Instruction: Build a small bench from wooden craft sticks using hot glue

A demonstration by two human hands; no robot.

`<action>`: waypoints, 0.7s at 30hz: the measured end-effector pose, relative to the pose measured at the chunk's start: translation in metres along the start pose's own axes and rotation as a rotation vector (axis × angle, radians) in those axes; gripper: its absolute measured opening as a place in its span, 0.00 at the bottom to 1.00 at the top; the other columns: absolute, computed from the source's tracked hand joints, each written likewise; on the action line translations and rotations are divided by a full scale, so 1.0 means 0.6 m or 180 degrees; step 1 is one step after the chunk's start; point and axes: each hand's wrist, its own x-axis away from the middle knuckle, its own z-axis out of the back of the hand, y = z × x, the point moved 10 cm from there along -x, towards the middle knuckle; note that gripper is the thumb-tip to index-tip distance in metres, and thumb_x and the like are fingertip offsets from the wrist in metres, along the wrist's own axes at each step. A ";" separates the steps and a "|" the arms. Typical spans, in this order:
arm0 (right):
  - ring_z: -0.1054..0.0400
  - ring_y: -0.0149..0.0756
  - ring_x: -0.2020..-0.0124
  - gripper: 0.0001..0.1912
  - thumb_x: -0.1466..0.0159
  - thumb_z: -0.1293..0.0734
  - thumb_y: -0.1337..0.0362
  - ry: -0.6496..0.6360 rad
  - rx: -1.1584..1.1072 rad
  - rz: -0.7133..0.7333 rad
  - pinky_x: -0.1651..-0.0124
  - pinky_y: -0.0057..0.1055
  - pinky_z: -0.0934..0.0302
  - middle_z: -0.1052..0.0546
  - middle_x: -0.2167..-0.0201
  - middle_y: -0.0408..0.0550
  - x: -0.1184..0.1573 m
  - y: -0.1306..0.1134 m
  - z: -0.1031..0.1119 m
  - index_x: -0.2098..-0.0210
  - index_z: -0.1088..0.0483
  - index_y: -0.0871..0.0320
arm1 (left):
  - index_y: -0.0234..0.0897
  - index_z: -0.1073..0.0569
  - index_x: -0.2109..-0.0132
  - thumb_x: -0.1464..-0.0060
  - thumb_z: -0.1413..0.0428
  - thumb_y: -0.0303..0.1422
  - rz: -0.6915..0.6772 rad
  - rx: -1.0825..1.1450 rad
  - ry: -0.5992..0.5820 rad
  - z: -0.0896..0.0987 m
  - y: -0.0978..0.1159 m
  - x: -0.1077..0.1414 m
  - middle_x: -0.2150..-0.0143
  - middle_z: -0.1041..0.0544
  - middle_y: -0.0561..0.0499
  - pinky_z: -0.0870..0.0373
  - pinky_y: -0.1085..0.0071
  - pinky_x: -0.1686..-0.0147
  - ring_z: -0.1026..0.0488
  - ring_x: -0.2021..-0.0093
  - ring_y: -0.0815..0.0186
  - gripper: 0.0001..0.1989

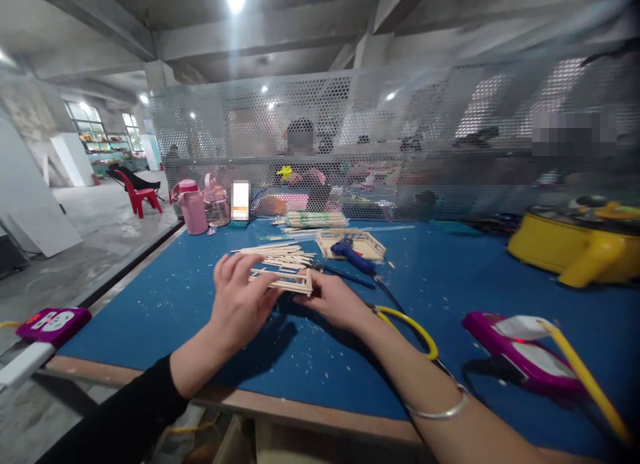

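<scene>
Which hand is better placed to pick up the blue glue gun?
Probably the right hand: it is closer to the blue glue gun, while the left hand holds the stick frame's left end.

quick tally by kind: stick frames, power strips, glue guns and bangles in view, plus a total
Stick frames: 2 (one held, one lying)
Purple power strips: 2
Blue glue gun: 1
Silver bangle: 1
Total: 6
</scene>
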 end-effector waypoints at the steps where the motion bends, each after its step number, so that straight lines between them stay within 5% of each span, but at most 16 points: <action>1: 0.33 0.35 0.66 0.16 0.46 0.36 0.65 0.0014 0.0000 0.0010 0.63 0.30 0.41 0.25 0.65 0.47 0.001 -0.003 0.000 0.58 0.33 0.59 | 0.42 0.27 0.66 0.50 0.46 0.34 -0.0201 -0.0111 -0.0055 -0.009 0.022 -0.005 0.50 0.31 0.48 0.55 0.51 0.44 0.41 0.47 0.57 0.05; 4: 0.33 0.37 0.66 0.14 0.45 0.36 0.63 -0.0003 0.0136 -0.0020 0.63 0.30 0.41 0.24 0.66 0.47 0.004 -0.007 -0.001 0.59 0.32 0.59 | 0.41 0.28 0.70 0.49 0.48 0.34 -0.0406 -0.0224 -0.0161 -0.037 0.048 -0.013 0.45 0.34 0.49 0.65 0.47 0.43 0.45 0.43 0.55 0.06; 8: 0.32 0.37 0.66 0.12 0.45 0.36 0.63 0.0030 0.0428 -0.0025 0.63 0.29 0.43 0.24 0.67 0.48 0.005 -0.010 0.001 0.61 0.32 0.59 | 0.42 0.27 0.69 0.49 0.48 0.35 -0.0257 -0.0275 -0.0143 -0.052 0.030 -0.010 0.43 0.37 0.49 0.67 0.44 0.44 0.49 0.40 0.53 0.06; 21: 0.32 0.36 0.66 0.09 0.44 0.37 0.64 0.0047 0.0773 0.0075 0.65 0.27 0.45 0.25 0.65 0.50 0.007 -0.020 0.000 0.63 0.34 0.59 | 0.41 0.26 0.67 0.47 0.49 0.32 -0.0326 -0.0308 -0.0381 -0.069 0.031 0.002 0.42 0.38 0.47 0.55 0.43 0.46 0.47 0.42 0.53 0.07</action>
